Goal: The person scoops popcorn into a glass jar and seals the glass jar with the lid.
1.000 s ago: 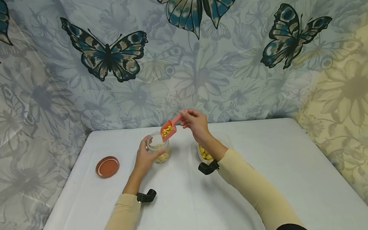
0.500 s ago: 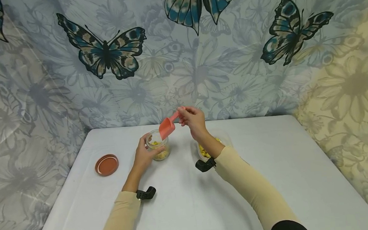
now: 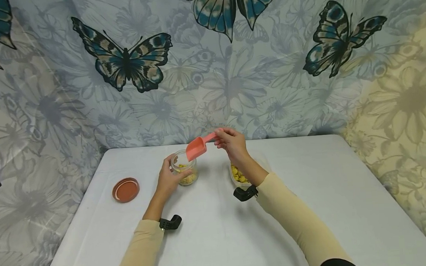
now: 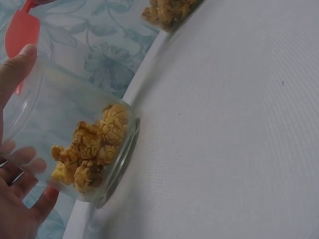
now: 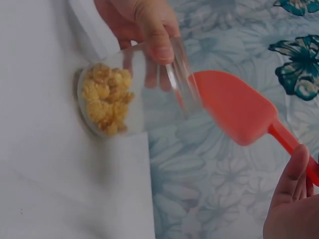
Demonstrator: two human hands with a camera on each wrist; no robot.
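A clear glass jar (image 3: 186, 177) stands on the table, and my left hand (image 3: 169, 179) grips it round the side near the rim. Caramel popcorn (image 4: 87, 144) covers the jar's bottom in the left wrist view. My right hand (image 3: 232, 146) pinches the handle of a red scoop (image 3: 196, 148), whose tip hangs over the jar's mouth. No popcorn shows in the scoop (image 5: 234, 107), tilted with its lip at the rim in the right wrist view. Below my right forearm sits a clear container (image 3: 239, 184) of popcorn, partly hidden by the arm.
A reddish-brown jar lid (image 3: 126, 190) lies on the white table (image 3: 213, 240), left of the jar. Behind the table's far edge hangs a butterfly-patterned cloth (image 3: 232, 94). Each wrist wears a black camera.
Popcorn that lay in the scoop a second ago has tipped out into the jar. My right hand has since shifted slightly right with the scoop. My left hand keeps its hold.
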